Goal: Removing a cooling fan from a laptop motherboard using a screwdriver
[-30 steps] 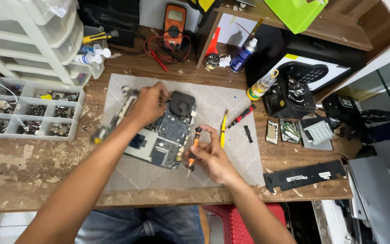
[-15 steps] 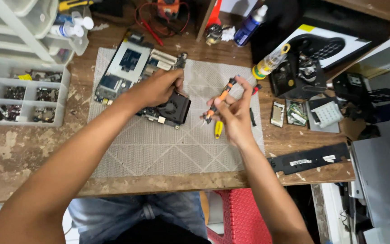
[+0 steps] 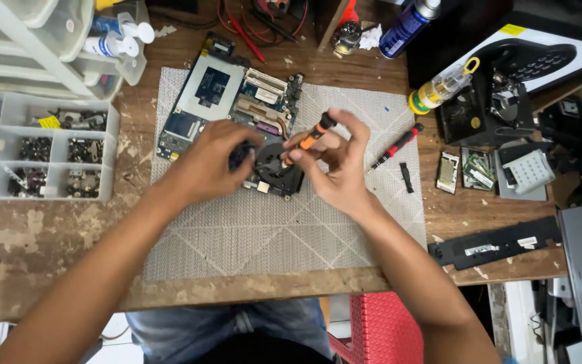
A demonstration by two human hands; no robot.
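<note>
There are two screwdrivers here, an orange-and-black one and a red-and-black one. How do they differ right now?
The orange-and-black screwdriver is held in the right hand, tilted, tip down at the black fan on the circuit board; the red-and-black screwdriver lies untouched on the grey mat. The orange one sits over the board; the red one rests off to the right. Both are slim, with black ends.

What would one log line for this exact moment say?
left hand: steadies circuit board by fan | right hand: holds orange screwdriver, tip at fan | surface: grey mat
</note>
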